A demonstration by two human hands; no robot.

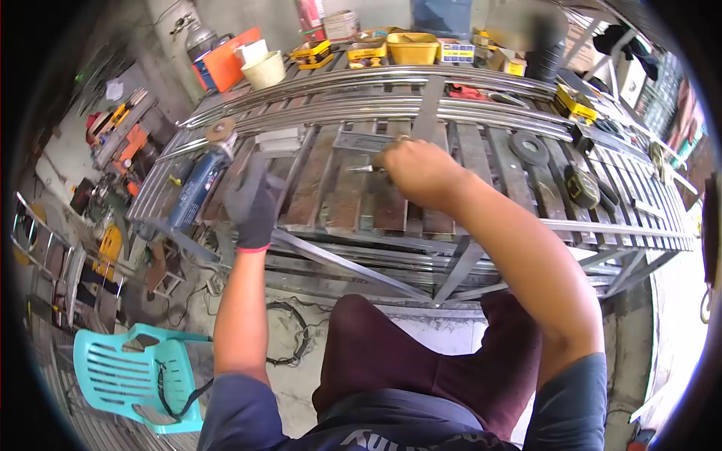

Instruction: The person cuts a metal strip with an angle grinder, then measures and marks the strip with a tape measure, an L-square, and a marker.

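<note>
1. Looking down from the person's head onto a slatted steel bench (602, 225), with both forearms reaching away from the body toward its middle.
2. The right hand (417, 173) is bare and clenched around a thin metal tool (359, 169). Only the tool's short tip shows, poking out of the fist.
3. The tool lies near the middle of the bench. Its long axis runs across the bench, parallel to the near edge, and its tip points toward the left end.
4. Just beyond the tip, toward the far edge, lies a flat metal blade (362, 141). Its long axis also runs left to right, and its right end meets the right hand's fingers.
5. The left hand (252, 207) wears a dark glove with a red cuff and sits near the near-left corner, fingers curled downward. Whether it grips anything cannot be told.
6. The right hand holds the tool, so it is the nearer one. The left hand lies well to the left of the tip, closer to the near edge.
7. A blue angle grinder (197, 186) lies just left of the gloved hand, its disc toward the far edge.
8. A steel strip (427, 101) runs from the right hand straight toward the far edge.
</note>
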